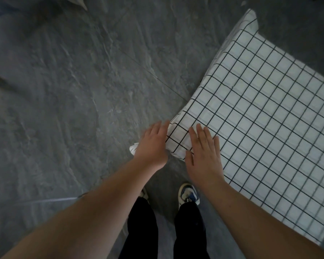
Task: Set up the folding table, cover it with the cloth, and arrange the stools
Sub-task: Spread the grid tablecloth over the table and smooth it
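A white cloth (260,116) with a black grid covers the table at right, one corner hanging toward the grey stone floor (64,90). The left hand (151,144) lies against that corner, fingers straight and together. The right hand (204,150) rests flat on top, fingers slightly spread.
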A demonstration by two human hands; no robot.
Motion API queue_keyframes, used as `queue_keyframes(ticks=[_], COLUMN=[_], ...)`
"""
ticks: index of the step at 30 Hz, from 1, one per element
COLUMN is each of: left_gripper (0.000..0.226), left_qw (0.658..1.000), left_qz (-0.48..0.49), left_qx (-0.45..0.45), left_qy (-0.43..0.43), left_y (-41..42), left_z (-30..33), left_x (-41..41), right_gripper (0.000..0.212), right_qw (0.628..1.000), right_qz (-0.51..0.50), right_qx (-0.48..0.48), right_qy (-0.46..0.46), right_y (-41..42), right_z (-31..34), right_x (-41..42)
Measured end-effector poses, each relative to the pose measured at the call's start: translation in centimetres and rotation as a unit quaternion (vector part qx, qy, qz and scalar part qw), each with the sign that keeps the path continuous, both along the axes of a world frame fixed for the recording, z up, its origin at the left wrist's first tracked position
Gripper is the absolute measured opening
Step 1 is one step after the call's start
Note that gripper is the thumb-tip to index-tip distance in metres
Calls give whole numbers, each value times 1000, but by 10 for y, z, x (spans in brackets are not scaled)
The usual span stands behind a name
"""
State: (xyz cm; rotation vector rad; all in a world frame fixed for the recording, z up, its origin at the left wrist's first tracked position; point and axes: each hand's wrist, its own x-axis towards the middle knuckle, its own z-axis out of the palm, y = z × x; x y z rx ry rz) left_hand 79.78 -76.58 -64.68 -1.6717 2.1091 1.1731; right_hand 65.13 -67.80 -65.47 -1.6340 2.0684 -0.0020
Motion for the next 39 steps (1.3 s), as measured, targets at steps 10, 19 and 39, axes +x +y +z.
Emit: queue_keyframes(ticks=[10,19,39], left_gripper=[84,79,91], left_qw=[944,915,960], left_qz=[-295,-388,-279], left_qx=[-126,-99,-15], left_qy=[73,-53,12], left_y=[56,93,39], left_z=[-11,-8,51], left_x=[-70,-117,-90], right_gripper=[102,105,95], right_qw=[993,985,982], right_qz=[-47,-96,-158], right_qx=[60,106,97], right_qy=[85,93,27], right_y=[84,138,76], right_z=[1,-3,63], right_x=[-42,-90,-71])
